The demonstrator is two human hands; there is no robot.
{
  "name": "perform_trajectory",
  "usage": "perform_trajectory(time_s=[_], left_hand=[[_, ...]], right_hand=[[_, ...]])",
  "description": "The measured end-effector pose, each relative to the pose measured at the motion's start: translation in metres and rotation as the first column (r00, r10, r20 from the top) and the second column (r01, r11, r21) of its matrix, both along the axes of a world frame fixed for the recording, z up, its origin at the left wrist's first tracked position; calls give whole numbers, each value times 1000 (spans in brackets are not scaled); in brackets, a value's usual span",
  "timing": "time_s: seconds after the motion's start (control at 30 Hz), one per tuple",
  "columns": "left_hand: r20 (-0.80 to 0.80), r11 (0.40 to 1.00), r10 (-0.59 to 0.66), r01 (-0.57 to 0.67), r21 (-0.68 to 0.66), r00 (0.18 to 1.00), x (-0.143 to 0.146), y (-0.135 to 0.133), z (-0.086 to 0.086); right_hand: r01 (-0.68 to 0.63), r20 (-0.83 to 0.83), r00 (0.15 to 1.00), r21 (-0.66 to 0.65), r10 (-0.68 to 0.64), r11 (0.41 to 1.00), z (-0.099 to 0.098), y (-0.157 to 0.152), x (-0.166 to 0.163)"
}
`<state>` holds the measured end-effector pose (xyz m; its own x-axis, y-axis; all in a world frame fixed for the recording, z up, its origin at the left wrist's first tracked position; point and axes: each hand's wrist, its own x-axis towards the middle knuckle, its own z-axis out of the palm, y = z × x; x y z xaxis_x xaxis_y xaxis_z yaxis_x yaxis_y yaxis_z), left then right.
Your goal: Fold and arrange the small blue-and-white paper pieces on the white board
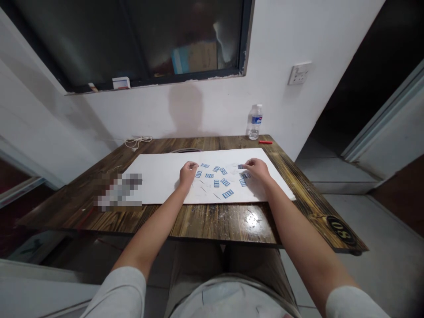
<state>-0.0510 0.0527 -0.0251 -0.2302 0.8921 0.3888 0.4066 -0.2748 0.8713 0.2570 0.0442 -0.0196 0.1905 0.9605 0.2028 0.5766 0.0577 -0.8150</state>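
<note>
A white board (pixel 159 176) lies on the dark wooden table. Scattered over its right half are several small rectangular pieces with blue outlines and inner bars, one of them a blue-barred piece (pixel 228 194) near the front edge. Thin dark slivers (pixel 216 196) lie among them. My right hand (pixel 259 169), at the right of the group, pinches a small dark, blue-edged rectangular piece (pixel 240 167) between thumb and fingers. At the left of the group, the fingers of my left hand (pixel 188 173) are pinched together; whatever is between them is too small to make out.
Toward the back right of the table (pixel 228 221) stand a water bottle (pixel 255 123) and a red stick-like object (pixel 265 142). A coiled white cable (pixel 137 140) rests at the back left. Part of the left side is blurred out. A wall with a window is behind.
</note>
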Motion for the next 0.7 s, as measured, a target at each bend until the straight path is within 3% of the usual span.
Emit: perform_trajectory(time_s=[0.13,0.23,0.33,0.43,0.53,0.7], left_hand=[[-59,996,-89,89,-3,994,6,-8,7],[-167,963,-265,270,6,950,12,-19,14],[-272,866,-484,500,-14,832,19,-29,19],[-325,766,-628,636,-95,707,25,-36,21],[-337,730,-673,665,-159,658,28,-39,21],[-332,757,-648,628,-181,686,29,-39,21]], right_hand=[[-184,-177,963,113,202,977,3,-1,-17],[-361,-77,922,179,379,915,7,-12,-37],[-500,39,863,208,503,841,11,-24,-56],[-557,94,828,243,553,794,13,-34,-68],[-566,110,822,250,558,785,16,-38,-73],[-551,3,821,265,571,791,17,-40,-76]])
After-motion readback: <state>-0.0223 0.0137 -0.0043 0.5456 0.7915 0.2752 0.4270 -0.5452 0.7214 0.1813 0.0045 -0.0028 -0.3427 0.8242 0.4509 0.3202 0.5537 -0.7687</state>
